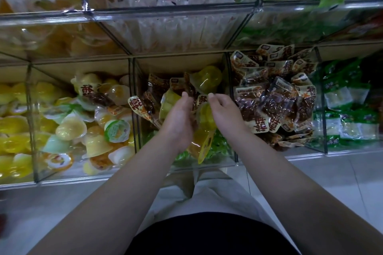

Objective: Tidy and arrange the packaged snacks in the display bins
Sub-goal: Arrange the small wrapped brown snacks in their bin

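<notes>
Both my hands reach into the middle clear bin, which holds a mix of yellow jelly cups and brown snack packets. My left hand lies with its fingers curved over a yellow jelly cup and brown packets. My right hand has its fingers bent over another yellow jelly cup. Whether either hand actually grips a cup is hidden by the backs of the hands. A further jelly cup sits at the back of the bin.
The left bin is full of yellow and white jelly cups. On the right, another bin is heaped with brown packets, and green packets fill the far right one. Upper shelf bins hold clear-wrapped snacks. White floor tiles lie below.
</notes>
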The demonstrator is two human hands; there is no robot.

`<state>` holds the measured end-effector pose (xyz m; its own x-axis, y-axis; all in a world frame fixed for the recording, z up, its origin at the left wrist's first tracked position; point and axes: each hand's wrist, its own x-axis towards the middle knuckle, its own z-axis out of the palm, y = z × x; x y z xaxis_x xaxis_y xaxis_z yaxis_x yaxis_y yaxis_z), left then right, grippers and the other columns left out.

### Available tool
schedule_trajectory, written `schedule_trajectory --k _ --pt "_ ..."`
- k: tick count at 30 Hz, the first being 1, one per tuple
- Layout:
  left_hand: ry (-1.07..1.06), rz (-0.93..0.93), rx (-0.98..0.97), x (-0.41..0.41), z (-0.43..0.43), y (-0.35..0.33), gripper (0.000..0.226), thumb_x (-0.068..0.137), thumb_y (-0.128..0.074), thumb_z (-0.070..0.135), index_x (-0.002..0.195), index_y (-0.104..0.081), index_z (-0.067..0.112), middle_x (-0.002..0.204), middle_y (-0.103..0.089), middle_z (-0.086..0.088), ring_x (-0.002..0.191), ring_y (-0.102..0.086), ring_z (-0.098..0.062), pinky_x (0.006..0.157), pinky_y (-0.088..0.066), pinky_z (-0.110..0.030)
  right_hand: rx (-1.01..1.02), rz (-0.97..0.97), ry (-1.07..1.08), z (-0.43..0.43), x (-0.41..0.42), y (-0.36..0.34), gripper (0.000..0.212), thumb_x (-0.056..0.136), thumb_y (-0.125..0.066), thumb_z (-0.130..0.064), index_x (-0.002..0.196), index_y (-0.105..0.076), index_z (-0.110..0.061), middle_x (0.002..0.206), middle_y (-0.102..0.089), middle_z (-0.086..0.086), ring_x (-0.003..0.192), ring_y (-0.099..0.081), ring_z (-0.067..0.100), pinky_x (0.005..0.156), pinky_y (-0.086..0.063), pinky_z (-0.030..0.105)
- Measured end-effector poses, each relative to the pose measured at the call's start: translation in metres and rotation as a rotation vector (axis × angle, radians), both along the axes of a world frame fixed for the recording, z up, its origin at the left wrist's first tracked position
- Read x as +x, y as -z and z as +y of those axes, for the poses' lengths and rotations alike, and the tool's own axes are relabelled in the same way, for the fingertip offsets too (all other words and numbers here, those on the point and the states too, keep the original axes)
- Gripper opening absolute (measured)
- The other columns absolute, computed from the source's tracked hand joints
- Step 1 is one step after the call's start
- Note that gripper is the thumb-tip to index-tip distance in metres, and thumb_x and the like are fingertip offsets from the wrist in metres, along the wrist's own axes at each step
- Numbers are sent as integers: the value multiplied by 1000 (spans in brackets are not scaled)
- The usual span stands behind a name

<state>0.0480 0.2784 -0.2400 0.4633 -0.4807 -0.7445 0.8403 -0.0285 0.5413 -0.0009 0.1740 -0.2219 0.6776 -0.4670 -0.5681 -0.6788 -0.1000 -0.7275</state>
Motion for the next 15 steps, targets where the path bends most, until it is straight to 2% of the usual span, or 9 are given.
schedule_trajectory --k 1,3,6,8,10,13,15 --pt "-11 43 -31 1 1 -1 65 102 -25 53 152 -28 12 157 -28 -13 142 -33 -29 118 -23 -44 -12 14 -12 1 2 0 49 101 -39 -45 140 -46 -17 140 -50 1 128 -45 20 96 -34 30" --pt "-18 80 -22 -1 1 4 64 102 -23 53 152 -29 14 158 -23 -15 145 -25 -30 118 -20 -42 -44 67 -65 -1 6 2 48 102 -40 -43 141 -44 -15 137 -50 2 125 -46 21 91 -33 27" --pt "-43 107 14 -3 4 -4 64 102 -27 52 153 -25 12 160 -17 -12 148 -12 -30 119 -10 -43 -157 194 -288 -4 9 7 43 95 -52 -25 136 -49 -14 126 -54 3 115 -53 24 92 -44 32" --pt "-34 86 6 -3 4 -7 65 101 -28 52 152 -26 12 160 -21 -11 148 -15 -30 119 -13 -45 -284 262 -457 -4 8 14 44 86 -58 -16 130 -53 -14 126 -57 9 116 -54 32 95 -47 36" --pt "-27 98 20 -2 4 -4 64 102 -27 52 152 -27 12 159 -25 -11 147 -21 -30 118 -16 -45 -388 273 -563 -4 4 19 48 84 -60 -10 131 -51 -15 127 -55 12 118 -49 34 94 -43 35" --pt "-40 179 -53 -5 5 -4 68 101 -25 55 154 -19 12 156 -31 -13 141 -34 -28 120 -18 -44 -494 224 -634 -4 -4 20 55 86 -58 -3 138 -46 -17 133 -50 11 118 -40 32 94 -38 34" --pt "-57 192 -72 -6 6 -2 68 102 -25 54 153 -19 9 154 -35 -14 137 -41 -27 119 -23 -40 -550 202 -660 -6 -6 21 54 86 -60 -6 136 -46 -17 132 -51 9 116 -42 30 93 -38 34"
